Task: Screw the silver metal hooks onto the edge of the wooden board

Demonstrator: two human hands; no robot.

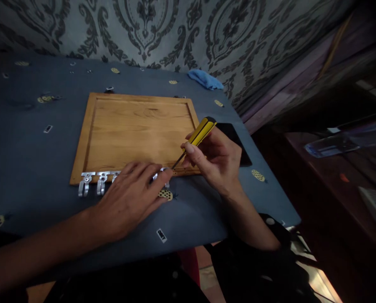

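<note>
My right hand [217,158] is closed around a yellow and black screwdriver [201,132], thumb and fingers pinching its handle. The screwdriver slants down to the left, its tip close to the near edge of a framed wooden board [137,134]. Several silver metal hooks [86,179] line that edge, their bent ends hanging over the front. Across the hooks lies my left hand [135,189], palm down with fingers stretched out. Its index finger and thumb are near the screwdriver tip and a hook there. The hand hides part of the hook row.
A dark flat object [233,141] lies right of the board, partly behind my right hand. At the back sits a blue cloth [206,79]. The blue tablecloth [39,155] has printed pineapples. Patterned wallpaper [146,29] rises behind; a dark red surface [326,176] stands at the right.
</note>
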